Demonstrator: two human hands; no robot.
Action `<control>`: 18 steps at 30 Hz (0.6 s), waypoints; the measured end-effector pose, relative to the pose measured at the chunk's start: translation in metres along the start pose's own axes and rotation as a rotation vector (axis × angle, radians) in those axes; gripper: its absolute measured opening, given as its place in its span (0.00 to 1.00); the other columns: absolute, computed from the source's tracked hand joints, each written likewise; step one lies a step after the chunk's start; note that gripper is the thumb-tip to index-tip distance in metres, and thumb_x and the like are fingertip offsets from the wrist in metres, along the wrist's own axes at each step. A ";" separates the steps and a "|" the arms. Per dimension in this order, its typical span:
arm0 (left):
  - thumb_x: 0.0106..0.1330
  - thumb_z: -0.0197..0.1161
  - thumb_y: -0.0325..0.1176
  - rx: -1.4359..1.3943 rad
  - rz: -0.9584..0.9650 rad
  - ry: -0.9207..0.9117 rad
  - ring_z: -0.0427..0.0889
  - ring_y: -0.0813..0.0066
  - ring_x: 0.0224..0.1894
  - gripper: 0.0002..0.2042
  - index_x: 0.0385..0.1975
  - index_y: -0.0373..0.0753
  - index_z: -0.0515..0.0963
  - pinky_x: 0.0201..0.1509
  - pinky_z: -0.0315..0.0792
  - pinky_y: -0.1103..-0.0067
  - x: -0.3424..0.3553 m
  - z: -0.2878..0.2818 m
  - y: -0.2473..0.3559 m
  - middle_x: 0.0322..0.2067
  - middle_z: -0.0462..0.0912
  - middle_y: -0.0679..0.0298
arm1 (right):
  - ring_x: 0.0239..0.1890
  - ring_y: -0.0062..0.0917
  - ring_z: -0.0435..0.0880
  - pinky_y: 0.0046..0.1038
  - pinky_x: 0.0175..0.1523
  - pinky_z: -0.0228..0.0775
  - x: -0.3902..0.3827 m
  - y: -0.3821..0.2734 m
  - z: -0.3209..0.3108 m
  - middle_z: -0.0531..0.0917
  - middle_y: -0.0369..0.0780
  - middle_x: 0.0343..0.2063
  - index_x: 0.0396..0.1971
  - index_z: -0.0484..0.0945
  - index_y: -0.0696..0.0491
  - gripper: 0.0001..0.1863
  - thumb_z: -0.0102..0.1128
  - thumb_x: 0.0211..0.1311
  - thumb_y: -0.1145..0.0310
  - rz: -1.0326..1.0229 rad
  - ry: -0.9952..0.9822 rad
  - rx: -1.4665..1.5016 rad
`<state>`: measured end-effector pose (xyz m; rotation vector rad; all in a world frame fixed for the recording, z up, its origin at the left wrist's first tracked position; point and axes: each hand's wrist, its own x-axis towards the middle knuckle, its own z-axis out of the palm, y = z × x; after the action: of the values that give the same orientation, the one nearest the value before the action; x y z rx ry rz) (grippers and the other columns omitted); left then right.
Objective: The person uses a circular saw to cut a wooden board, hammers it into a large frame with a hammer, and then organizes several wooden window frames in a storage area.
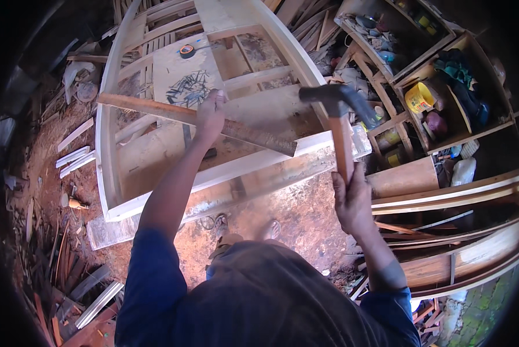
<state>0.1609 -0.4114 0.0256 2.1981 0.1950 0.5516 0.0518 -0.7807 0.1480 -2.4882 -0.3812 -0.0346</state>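
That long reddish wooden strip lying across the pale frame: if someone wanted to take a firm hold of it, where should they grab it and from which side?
Probably near its middle, from above, much as the left hand does now. The wooden strip is long, narrow and lies nearly flat across the pale wooden frame, so a central grip should keep both ends balanced. Its right end is nearer the raised hammer in the right hand.
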 end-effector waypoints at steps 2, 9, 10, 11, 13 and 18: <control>0.77 0.50 0.48 0.111 -0.175 -0.049 0.83 0.42 0.42 0.20 0.39 0.34 0.75 0.46 0.74 0.57 -0.022 -0.012 0.030 0.31 0.82 0.45 | 0.20 0.54 0.81 0.48 0.25 0.70 -0.007 0.045 0.028 0.77 0.56 0.16 0.44 0.70 0.64 0.18 0.58 0.73 0.62 -0.125 -0.098 -0.260; 0.76 0.52 0.35 -0.231 -0.376 -0.443 0.75 0.81 0.26 0.12 0.38 0.35 0.80 0.32 0.73 0.80 -0.213 -0.078 0.024 0.24 0.75 0.69 | 0.26 0.59 0.82 0.53 0.29 0.72 0.006 0.062 0.039 0.80 0.57 0.20 0.40 0.69 0.58 0.13 0.55 0.72 0.63 -0.036 -0.316 -0.069; 0.77 0.52 0.36 -0.227 -0.253 -0.390 0.77 0.80 0.28 0.12 0.38 0.36 0.81 0.34 0.74 0.79 -0.237 -0.080 0.032 0.24 0.76 0.68 | 0.27 0.58 0.82 0.52 0.28 0.72 0.006 0.056 0.032 0.80 0.57 0.20 0.40 0.69 0.58 0.13 0.56 0.72 0.62 -0.001 -0.318 -0.059; 0.74 0.55 0.37 -0.270 -0.306 -0.443 0.79 0.76 0.32 0.11 0.40 0.38 0.82 0.41 0.73 0.75 -0.245 -0.082 0.040 0.28 0.79 0.67 | 0.27 0.58 0.82 0.50 0.28 0.71 0.008 0.054 0.030 0.80 0.57 0.21 0.39 0.70 0.59 0.14 0.57 0.72 0.62 0.031 -0.328 -0.045; 0.68 0.62 0.41 -0.332 -0.486 -0.577 0.83 0.68 0.39 0.13 0.43 0.41 0.84 0.54 0.72 0.69 -0.260 -0.087 0.049 0.35 0.84 0.63 | 0.25 0.56 0.82 0.48 0.26 0.66 0.016 0.050 0.027 0.79 0.55 0.20 0.36 0.70 0.60 0.15 0.58 0.71 0.61 0.084 -0.364 0.028; 0.67 0.67 0.50 -0.333 -0.621 -0.663 0.86 0.67 0.41 0.17 0.37 0.41 0.88 0.51 0.75 0.70 -0.254 -0.133 0.030 0.38 0.89 0.59 | 0.14 0.27 0.77 0.34 0.20 0.64 0.060 0.009 0.063 0.75 0.41 0.14 0.33 0.71 0.57 0.15 0.58 0.71 0.60 0.122 -0.382 0.144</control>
<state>-0.1270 -0.4186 0.0408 1.7512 0.3741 -0.4575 0.1080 -0.7353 0.0980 -2.3646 -0.3726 0.5056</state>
